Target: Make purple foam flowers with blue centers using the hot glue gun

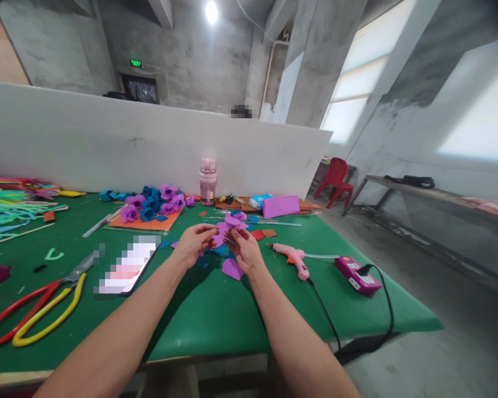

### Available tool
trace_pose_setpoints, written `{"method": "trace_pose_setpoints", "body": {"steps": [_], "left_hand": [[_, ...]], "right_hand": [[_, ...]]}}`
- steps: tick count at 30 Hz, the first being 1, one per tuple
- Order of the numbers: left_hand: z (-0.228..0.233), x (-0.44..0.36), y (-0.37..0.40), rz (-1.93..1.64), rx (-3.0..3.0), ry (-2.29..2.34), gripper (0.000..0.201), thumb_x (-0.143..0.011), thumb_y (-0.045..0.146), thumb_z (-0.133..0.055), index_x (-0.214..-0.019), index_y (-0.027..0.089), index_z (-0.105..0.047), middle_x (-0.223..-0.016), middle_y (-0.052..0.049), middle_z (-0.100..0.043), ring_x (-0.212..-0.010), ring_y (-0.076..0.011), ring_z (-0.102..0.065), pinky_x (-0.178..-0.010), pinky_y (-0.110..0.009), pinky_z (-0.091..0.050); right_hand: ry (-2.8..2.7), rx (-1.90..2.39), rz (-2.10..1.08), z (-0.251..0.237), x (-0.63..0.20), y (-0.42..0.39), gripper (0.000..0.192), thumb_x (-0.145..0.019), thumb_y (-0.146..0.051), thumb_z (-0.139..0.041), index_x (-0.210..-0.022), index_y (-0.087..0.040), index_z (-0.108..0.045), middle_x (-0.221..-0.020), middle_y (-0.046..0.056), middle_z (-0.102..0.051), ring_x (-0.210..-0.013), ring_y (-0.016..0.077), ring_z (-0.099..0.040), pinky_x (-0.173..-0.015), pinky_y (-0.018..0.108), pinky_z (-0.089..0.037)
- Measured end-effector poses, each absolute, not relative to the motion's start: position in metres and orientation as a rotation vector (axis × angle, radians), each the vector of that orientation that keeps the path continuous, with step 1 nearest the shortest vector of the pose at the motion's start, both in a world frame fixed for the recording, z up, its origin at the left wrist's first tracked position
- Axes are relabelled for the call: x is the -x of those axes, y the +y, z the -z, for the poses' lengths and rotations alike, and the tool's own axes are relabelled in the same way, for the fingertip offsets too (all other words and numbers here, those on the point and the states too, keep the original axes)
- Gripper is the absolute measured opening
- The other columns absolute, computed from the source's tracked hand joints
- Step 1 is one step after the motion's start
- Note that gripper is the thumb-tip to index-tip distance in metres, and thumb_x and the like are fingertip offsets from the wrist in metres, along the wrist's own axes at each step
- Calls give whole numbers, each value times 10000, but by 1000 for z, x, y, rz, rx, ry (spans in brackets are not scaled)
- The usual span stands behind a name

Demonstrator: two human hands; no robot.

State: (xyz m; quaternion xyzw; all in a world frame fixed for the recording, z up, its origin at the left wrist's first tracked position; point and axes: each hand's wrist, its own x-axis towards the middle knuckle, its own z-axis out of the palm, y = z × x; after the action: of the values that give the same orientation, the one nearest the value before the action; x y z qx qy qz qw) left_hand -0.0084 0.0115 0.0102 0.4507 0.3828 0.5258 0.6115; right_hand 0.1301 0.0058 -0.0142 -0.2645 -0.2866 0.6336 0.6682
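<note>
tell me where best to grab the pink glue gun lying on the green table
Probably grip the pink glue gun by its handle, the stub angled toward the table's near edge, coming from above and the near side; the nozzle points left and the black cord trails off the handle's end.

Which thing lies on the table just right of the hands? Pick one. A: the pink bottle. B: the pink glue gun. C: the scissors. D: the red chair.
B: the glue gun lies on the green table just right of the right hand, with its cord running to a pink box; the scissors lie far left, beyond the left hand.
</note>
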Motion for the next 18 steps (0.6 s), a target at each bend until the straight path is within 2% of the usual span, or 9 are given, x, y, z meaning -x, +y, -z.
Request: {"method": "trace_pose_setpoints", "body": {"steps": [3, 7, 12, 18], "left_hand": [[-12, 13, 15, -1225, -999, 905, 352, -528, 350, -781, -738, 106, -638, -691, -36, -632, -480, -72, -523, -496, -226, -443], [-15, 13, 14, -1151, -978, 896, 369, -615, 443, -712, -720, 102, -617, -631, -32, -603, -451, -72, -502, -419, -195, -377], [-16, 12, 13, -1060, -899, 814, 288, -626, 360, -719, -713, 116, -592, -549, -3, -568, -416, -70, -479, -393, -188, -358], [-13, 13, 16, -1235, -850, 787, 252, -566, 230, -749, -713, 124, -575, -531, 18, -567, -440, -65, -509, -447, -182, -419]], "right_hand": [[-651, 573, -1526, 11, -131, 2, 274, -594, -231, -763, -741, -174, -539, -599, -34, -606, -532, 71, -559, -525, 195, -492], [-738, 572, -1573, 8, -128, -2, 299, -585, -250, -766, -719, -160, -515, -573, -33, -589, -435, 24, -460, -346, 92, -315], [-835, 542, -1643, 9, -125, -4, 314, -572, -269, -772, -689, -152, -506, -573, -45, -573, -402, -3, -383, -325, 80, -255], [-859, 557, -1680, 10, -125, -4, 324, -569, -261, -771, -730, -150, -514, -586, -40, -576, -416, 2, -394, -331, 84, -254]]}}
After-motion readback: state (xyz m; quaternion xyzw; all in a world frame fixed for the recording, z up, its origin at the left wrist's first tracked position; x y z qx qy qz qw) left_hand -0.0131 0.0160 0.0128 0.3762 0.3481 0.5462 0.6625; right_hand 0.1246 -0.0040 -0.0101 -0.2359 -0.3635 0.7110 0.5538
